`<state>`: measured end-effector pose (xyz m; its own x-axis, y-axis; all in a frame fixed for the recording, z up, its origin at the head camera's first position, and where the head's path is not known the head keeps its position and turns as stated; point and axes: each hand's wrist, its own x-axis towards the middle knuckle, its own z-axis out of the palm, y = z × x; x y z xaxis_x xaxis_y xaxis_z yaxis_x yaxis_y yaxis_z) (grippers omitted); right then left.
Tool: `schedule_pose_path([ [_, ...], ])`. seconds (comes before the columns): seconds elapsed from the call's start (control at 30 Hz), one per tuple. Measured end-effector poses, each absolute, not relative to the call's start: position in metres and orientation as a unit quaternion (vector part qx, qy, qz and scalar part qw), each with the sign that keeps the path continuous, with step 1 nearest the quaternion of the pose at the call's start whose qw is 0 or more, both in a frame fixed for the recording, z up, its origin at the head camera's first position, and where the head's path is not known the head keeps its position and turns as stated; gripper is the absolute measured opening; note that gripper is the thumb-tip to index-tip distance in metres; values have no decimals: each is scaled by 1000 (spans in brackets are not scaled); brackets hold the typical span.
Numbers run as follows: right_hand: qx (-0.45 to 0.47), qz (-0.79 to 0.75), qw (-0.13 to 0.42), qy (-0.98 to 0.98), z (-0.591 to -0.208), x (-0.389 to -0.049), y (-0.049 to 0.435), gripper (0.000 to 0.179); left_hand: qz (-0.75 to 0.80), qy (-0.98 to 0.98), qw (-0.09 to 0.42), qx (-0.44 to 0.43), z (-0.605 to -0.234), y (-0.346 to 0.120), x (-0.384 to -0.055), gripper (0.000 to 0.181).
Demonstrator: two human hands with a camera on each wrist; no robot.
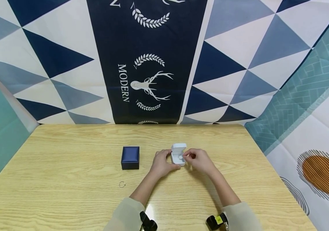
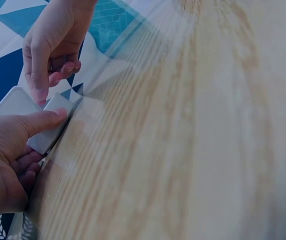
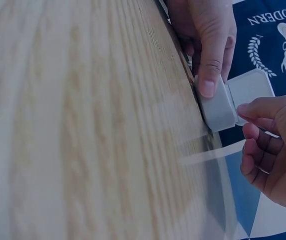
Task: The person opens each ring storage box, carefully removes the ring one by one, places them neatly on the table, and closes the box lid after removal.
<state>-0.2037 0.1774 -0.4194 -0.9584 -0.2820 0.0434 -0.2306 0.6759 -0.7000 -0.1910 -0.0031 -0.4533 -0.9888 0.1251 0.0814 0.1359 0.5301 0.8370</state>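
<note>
A small white ring box [image 1: 178, 147] stands on the table with its lid raised. My left hand [image 1: 160, 164] grips it from the left, with the thumb along its near side, as the thumb in the left wrist view [image 2: 45, 122] also shows. From the right, my right hand [image 1: 199, 160] reaches in, thumb and forefinger pinching a small ring [image 1: 180, 157] at the box's inside. In the right wrist view those fingertips [image 3: 245, 111] sit by the box opening, and the ring itself is hidden there.
A dark blue box [image 1: 130, 155] sits shut to the left of the white one. Nearer to me on the wooden table [image 1: 74, 160] lies another thin ring [image 1: 122, 184]. Patterned cloth [image 1: 152, 80] hangs behind the table's far edge.
</note>
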Motion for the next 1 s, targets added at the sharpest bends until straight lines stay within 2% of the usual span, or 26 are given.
schedule_pose_path([
  [0.53,-144,-316,1,938,-422,-206,163,13,-479,-874,6,-76,-453,-4,-191,70],
  [1.0,-145,-261,12,954,-419,-209,156,10,-484,-871,2,-78,-453,-4,-192,69],
])
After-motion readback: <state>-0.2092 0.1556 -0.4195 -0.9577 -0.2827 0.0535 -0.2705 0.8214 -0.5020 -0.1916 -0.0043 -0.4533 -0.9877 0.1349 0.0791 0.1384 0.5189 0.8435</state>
